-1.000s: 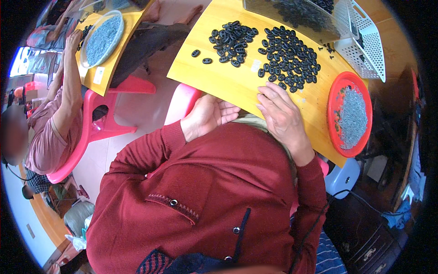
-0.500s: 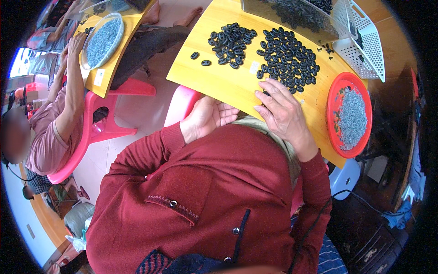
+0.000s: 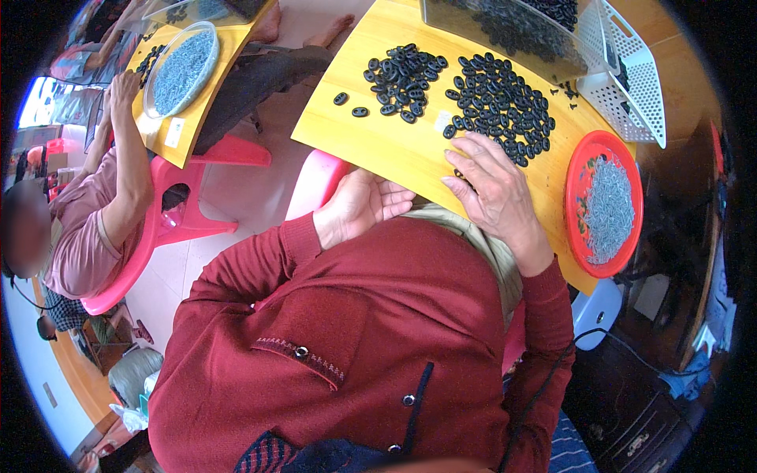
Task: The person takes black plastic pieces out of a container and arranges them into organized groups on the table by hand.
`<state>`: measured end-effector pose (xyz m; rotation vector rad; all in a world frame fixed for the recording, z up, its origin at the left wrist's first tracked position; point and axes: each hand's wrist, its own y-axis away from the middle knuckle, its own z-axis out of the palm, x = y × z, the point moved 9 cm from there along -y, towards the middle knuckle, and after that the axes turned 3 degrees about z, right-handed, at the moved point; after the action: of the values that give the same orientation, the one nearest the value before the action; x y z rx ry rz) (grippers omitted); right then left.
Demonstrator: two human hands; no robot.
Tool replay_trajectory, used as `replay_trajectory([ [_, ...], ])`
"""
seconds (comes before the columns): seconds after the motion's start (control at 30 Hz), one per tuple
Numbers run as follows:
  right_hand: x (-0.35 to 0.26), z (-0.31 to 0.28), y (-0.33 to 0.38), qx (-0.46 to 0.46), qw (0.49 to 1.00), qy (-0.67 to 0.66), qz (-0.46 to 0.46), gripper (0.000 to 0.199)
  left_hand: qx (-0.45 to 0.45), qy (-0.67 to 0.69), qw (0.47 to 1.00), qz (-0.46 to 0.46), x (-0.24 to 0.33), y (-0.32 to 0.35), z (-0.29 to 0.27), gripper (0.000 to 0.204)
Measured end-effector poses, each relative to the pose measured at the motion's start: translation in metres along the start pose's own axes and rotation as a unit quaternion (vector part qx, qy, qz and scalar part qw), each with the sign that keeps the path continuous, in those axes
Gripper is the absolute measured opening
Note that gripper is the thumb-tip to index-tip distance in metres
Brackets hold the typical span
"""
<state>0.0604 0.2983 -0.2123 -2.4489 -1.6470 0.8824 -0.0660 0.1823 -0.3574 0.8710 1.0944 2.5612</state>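
The left hand [image 3: 359,206] lies palm up just below the near edge of the yellow table [image 3: 331,126], its fingers loosely curled and no object visible in the palm; anything pushed over that edge slightly off line could miss it and drop to the lap or floor. The right hand [image 3: 497,189] is on the table just inside the same edge, fingers bent and the thumb apart from them, with dark pieces [image 3: 459,173] showing in the gap; whether they are gripped or only covered I cannot tell. A sideways sweep there might carry a piece off the edge unnoticed, since the knuckles block the view. Toward the near right corner, the red tray [image 3: 581,162] holds a heap of silver pins [image 3: 609,209]; the right forearm is near it, so an elbow swung outward could knock its rim and spill them. Beyond the fingers, the larger spread of black oval pieces [image 3: 505,102] lies mid-table, with a smaller cluster [image 3: 404,79] toward the left edge; a wide reach could merge the two. Near the far edge, the clear bin [image 3: 445,22] stands close to the white perforated basket [image 3: 650,94], and small black bits [image 3: 569,89] lie loose before them, easily scattered if either were shifted.
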Motion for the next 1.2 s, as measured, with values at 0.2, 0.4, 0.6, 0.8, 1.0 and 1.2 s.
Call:
replay_trajectory([
  [0.2,0.020,-0.012,0.005,0.048,0.994,-0.085,0.057,0.025,-0.012,-0.002,1.000,-0.005,-0.001,-0.002,0.000,0.054],
  [0.4,0.042,-0.022,0.009,0.083,0.973,-0.165,0.136,0.026,-0.013,-0.016,1.000,0.003,0.002,0.002,0.005,0.054],
  [0.6,0.039,-0.016,0.010,0.062,0.978,-0.157,0.124,0.029,-0.016,-0.014,1.000,0.000,0.001,0.000,0.003,0.054],
  [0.8,0.044,-0.016,0.007,0.068,0.966,-0.195,0.153,0.025,-0.014,-0.010,1.000,0.001,0.002,0.002,0.004,0.054],
  [1.0,0.034,-0.013,-0.013,0.065,0.959,-0.237,0.139,0.023,-0.015,-0.001,1.000,-0.001,0.000,0.000,0.001,0.053],
  [1.2,0.017,0.002,-0.036,0.007,0.983,-0.178,0.047,0.024,-0.005,-0.003,1.000,-0.002,0.000,0.002,0.004,0.053],
])
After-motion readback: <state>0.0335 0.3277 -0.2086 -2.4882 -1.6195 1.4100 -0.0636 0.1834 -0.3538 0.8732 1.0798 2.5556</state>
